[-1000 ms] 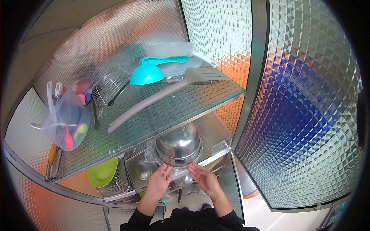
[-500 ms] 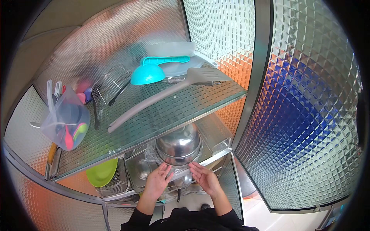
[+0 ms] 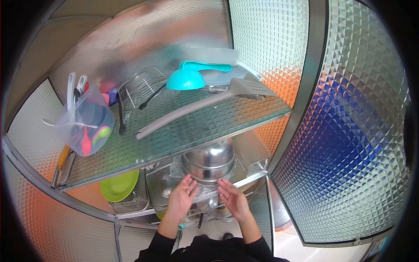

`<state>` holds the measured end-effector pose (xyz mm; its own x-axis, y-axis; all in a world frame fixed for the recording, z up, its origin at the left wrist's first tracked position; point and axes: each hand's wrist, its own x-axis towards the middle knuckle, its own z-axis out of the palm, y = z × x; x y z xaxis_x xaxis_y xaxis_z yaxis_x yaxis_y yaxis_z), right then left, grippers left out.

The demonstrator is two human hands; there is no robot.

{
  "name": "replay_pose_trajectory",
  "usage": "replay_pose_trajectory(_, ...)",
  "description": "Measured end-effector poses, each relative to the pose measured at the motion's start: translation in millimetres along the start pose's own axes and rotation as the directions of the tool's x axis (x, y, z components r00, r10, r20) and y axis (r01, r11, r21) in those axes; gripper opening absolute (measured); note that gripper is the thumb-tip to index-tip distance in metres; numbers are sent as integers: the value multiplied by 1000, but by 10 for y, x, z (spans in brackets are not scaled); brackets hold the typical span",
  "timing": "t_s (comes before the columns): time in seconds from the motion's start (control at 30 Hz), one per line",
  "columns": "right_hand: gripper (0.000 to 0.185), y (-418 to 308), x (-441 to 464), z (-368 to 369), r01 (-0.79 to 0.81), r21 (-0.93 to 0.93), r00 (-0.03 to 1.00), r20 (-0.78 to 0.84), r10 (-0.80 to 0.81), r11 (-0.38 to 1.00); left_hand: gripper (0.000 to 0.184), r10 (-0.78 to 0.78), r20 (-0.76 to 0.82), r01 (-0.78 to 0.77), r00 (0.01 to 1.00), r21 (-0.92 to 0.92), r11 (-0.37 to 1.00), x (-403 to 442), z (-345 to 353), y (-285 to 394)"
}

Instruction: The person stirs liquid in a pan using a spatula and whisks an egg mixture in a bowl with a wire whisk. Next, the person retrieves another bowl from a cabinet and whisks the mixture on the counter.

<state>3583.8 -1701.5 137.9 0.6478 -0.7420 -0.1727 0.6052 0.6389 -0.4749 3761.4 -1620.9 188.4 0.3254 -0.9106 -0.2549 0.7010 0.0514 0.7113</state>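
Note:
On the shelf below the glass one, metal bowls (image 3: 208,161) lie upside down, stacked, with clear plastic wrap around their base. My left hand (image 3: 181,200) is at the near left side of the bowls, palm up with fingers apart. At the near right side is my right hand (image 3: 235,201), its fingers spread and holding nothing. Whether any fingertip touches the bowl rim is hard to tell. A grey slotted spatula (image 3: 192,107) lies across the glass shelf (image 3: 174,135) above, beside a turquoise scoop (image 3: 186,80).
A clear container of utensils (image 3: 87,120) stands at the shelf's left end. A wire rack (image 3: 142,87) lies behind. Lower left, a green plate (image 3: 119,186) rests on a wire basket (image 3: 139,196). An open textured glass door (image 3: 345,131) stands at the right.
The view has shifted, so the shelf and its contents appear farther right. Both my hands stay open near the bowls, with fingertips looking slightly farther up in the view.

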Motion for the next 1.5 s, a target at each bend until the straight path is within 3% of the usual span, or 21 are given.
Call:
replay_pose_trajectory(0.17,26,-59,224,187,96,-192,990,-82,-113,977,51,122,55,-128,991,107,986,111,70,190)
replay_pose_trajectory(0.27,15,-121,323,396,108,-305,958,-222,-180,946,51,124,67,-133,990,148,980,168,43,229)
replay_pose_trajectory(0.37,11,-165,417,468,129,-258,963,-196,-183,957,51,220,117,-238,968,173,956,213,-2,97)
replay_pose_trajectory(0.43,9,-116,509,489,246,-173,961,-86,-264,954,52,502,105,-482,859,499,720,253,-38,-92)
replay_pose_trajectory(0.5,8,-138,550,620,302,-100,952,-11,-305,948,60,755,191,-585,627,755,294,281,44,-157)
replay_pose_trajectory(0.6,9,-212,551,803,299,-27,954,49,-297,954,66,691,564,-435,453,816,-381,240,230,-46)
replay_pose_trajectory(0.63,9,-222,565,818,301,-7,952,71,-299,954,83,629,593,-472,503,798,-375,263,254,-31)
replay_pose_trajectory(0.73,12,-290,522,870,298,-11,951,93,-296,954,99,691,622,-573,367,736,-359,404,185,-115)
replay_pose_trajectory(0.77,13,-306,471,889,297,-22,952,87,-294,955,117,672,624,-525,400,756,-390,434,147,-123)
replay_pose_trajectory(0.87,19,-333,334,925,328,-1,938,116,-325,945,123,721,588,-540,365,765,-351,445,142,-121)
replay_pose_trajectory(1.07,22,-378,73,887,343,-16,935,99,-339,939,125,704,554,-521,445,799,-300,485,70,-67)
replay_pose_trajectory(1.37,24,-327,-367,524,359,83,930,53,-364,930,119,563,721,-561,405,682,-470,730,-100,90)
replay_pose_trajectory(1.47,21,-258,-537,552,389,64,921,1,-390,919,119,538,724,-584,431,679,-445,697,-85,115)
replay_pose_trajectory(1.5,24,-208,-569,482,395,69,916,54,-398,916,116,512,740,-576,437,667,-472,717,-118,112)
